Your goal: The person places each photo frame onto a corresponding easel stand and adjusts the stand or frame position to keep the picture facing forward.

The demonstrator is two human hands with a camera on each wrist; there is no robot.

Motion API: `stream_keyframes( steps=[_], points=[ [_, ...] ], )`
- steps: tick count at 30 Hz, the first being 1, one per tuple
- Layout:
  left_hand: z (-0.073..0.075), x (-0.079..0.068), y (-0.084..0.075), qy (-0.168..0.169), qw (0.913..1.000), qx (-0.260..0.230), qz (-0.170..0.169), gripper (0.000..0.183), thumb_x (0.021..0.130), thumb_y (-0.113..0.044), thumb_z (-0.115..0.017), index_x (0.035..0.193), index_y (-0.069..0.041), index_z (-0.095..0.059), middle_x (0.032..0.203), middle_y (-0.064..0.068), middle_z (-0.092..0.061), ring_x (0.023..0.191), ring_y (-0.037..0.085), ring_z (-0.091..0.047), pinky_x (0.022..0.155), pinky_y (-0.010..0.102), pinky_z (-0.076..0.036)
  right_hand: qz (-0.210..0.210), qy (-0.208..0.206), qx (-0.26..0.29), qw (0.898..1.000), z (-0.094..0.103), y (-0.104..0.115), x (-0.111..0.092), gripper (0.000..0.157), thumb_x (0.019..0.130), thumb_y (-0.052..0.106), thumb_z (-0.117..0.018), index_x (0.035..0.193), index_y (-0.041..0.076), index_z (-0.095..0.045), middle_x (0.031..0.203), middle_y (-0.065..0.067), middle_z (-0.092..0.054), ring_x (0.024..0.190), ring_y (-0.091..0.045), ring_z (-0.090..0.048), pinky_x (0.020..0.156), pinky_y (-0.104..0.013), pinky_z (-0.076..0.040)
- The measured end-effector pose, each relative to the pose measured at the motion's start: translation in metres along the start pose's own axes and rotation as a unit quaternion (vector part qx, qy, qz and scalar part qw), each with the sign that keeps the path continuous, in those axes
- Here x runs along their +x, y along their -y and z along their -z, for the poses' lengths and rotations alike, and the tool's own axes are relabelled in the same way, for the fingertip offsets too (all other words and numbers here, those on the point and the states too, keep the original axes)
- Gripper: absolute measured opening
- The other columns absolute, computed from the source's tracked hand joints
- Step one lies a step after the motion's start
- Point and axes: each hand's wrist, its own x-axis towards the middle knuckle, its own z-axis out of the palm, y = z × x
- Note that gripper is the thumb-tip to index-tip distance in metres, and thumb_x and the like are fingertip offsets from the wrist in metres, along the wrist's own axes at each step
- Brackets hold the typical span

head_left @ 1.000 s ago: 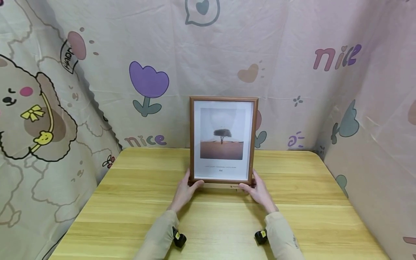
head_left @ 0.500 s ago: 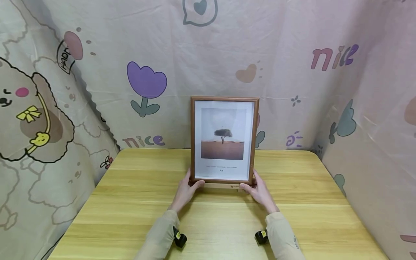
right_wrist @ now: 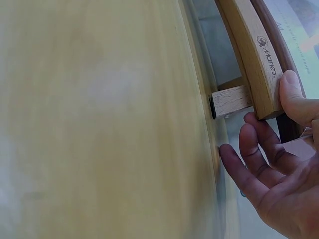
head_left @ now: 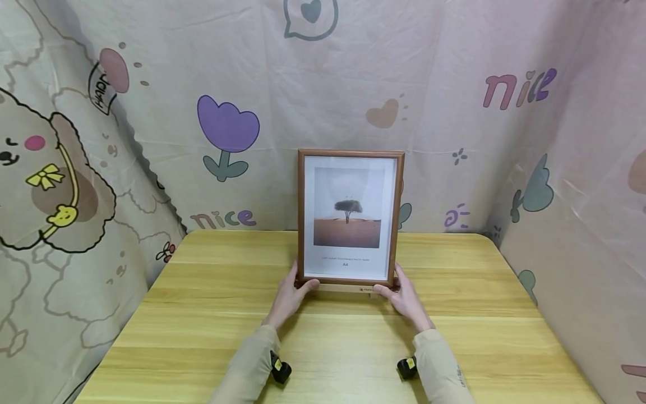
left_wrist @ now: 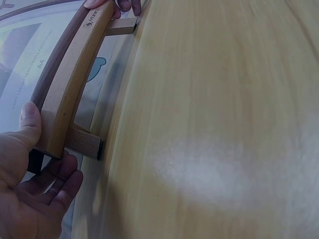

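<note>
A brown wooden picture frame with a tree print stands upright, leaning slightly back, on a light wooden easel ledge near the middle of the table. My left hand holds its lower left corner. In the left wrist view, the thumb lies on the front edge and the fingers curl under the ledge's end. At the lower right corner, my right hand grips likewise, its thumb against the frame and fingertips beneath the ledge. Short wooden easel legs stick out below; the back of the easel is hidden.
The wood-grain table reaches back to a printed cloth backdrop, close behind the frame. More cloth hangs at both sides. A small black camera sits at the left wrist, and another black camera at the right.
Frame, easel ledge and both hands have shifted slightly to the right together. The grip of both hands is the same. The head view has turned a little.
</note>
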Motion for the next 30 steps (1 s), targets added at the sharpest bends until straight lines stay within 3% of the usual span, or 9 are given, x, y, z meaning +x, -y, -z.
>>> stream_keyframes(
  steps=[30],
  points=[
    [-0.0029, 0.0007, -0.0004, -0.002, 1.0, 0.003, -0.008, 0.094, 0.092, -0.041, -0.07, 0.161, -0.007, -0.017, 0.159, 0.024, -0.037, 0.146, 0.04, -0.04, 0.121, 0.057, -0.031, -0.007, 0.004, -0.003, 1.0, 0.0038, 0.0014, -0.0014, 0.085, 0.089, 0.013, -0.077, 0.158, 0.008, -0.028, 0.112, -0.028, -0.071, 0.092, -0.023, -0.07, 0.077, -0.024, -0.054]
  ],
)
